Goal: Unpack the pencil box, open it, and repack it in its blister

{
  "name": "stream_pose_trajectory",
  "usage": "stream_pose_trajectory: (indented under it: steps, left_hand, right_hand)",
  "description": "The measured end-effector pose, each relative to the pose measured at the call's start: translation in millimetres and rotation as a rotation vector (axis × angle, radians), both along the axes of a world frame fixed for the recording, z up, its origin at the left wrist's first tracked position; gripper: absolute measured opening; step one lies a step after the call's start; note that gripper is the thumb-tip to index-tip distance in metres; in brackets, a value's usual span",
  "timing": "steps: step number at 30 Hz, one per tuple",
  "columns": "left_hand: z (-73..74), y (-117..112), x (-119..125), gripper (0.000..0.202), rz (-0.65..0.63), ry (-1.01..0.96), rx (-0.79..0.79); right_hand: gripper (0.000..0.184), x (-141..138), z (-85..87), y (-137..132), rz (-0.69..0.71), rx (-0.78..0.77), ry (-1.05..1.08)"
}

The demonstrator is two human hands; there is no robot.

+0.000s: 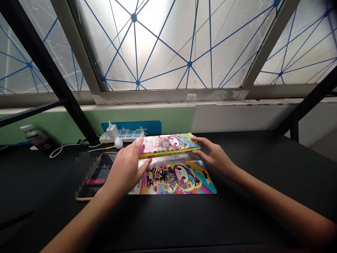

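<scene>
A flat, brightly printed cartoon box (pixel 168 144) is held a little above the black table (pixel 237 211), gripped at both ends. My left hand (pixel 126 168) pinches its left end, thumb under and fingers over. My right hand (pixel 214 156) clasps its right end. Directly beneath the box lies a colourful printed card (pixel 179 179) with the same cartoon figure, flat on the table.
A phone (pixel 96 175) with a lit screen lies left of the card. Behind it are a white power strip (pixel 126 135) with a plugged charger, a white cable (pixel 65 147) and a bottle (pixel 35 135) at far left. A window ledge and black frame bars run behind.
</scene>
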State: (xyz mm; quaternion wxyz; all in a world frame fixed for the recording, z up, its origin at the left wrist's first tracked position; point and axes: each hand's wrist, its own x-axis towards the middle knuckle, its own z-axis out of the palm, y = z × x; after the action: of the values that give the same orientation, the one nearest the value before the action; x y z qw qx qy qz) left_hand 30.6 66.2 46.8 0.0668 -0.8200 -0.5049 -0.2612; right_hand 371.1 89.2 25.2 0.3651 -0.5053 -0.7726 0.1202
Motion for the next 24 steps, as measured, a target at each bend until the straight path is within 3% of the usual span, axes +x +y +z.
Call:
stream_pose_trajectory:
  steps: [3,8,12,16,20,22,24]
  left_hand:
    - [-13.8,15.1,-4.3,0.063,0.037,0.097,0.004]
    - [-41.6,17.4,-16.0,0.056,0.083,0.205,-0.108]
    - [-45.4,19.6,-19.6,0.056,0.086,0.233,-0.111]
    - [-41.0,17.3,-11.2,0.056,0.016,0.220,-0.028]
    - [-38.2,8.8,12.0,0.056,-0.148,0.215,0.046]
    - [-38.1,8.3,23.6,0.056,-0.198,0.246,0.043]
    - [-38.4,12.8,31.7,0.056,-0.176,0.270,0.015]
  right_hand:
    - [0.044,-0.3,-16.2,17.6,0.021,0.008,-0.037]
    - [0.047,3.0,-37.5,19.8,0.063,0.027,-0.101]
    - [0.042,4.6,-37.9,17.5,0.078,0.063,-0.255]
    - [0.037,-2.2,-30.0,5.4,0.081,0.247,-0.340]
    - [0.030,-24.7,-21.8,-22.9,0.348,0.380,-0.283]
    - [0.031,-38.2,-19.8,-37.6,0.538,0.312,-0.319]
    - [0.047,-48.6,-18.0,-47.7,0.648,0.140,-0.373]
